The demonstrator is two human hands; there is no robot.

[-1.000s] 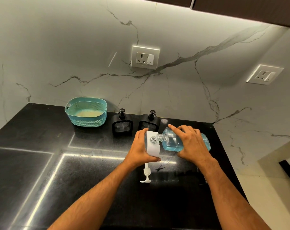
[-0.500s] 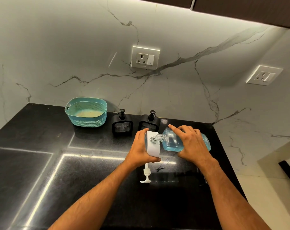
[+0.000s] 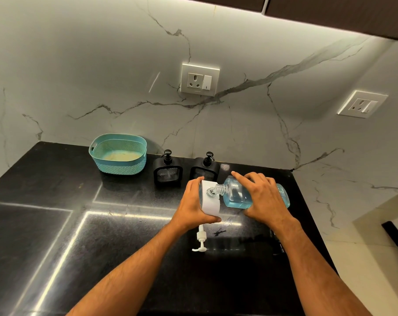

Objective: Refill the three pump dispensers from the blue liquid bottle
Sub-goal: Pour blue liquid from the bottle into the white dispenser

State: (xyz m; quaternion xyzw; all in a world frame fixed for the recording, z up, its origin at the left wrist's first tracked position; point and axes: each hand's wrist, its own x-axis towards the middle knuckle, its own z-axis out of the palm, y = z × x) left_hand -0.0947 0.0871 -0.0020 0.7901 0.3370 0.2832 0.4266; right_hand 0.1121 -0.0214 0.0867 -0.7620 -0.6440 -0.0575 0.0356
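Blue liquid bottle (image 3: 238,197) tipped by gripping right hand (image 3: 265,197), neck at white dispenser (image 3: 210,199) mouth; left hand (image 3: 192,206) clasps dispenser to steady pour

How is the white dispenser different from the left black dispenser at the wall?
The white dispenser has its pump removed; the left black dispenser keeps its pump on. The left hand holds the white one; the black one stands untouched. Both stand upright on the counter.
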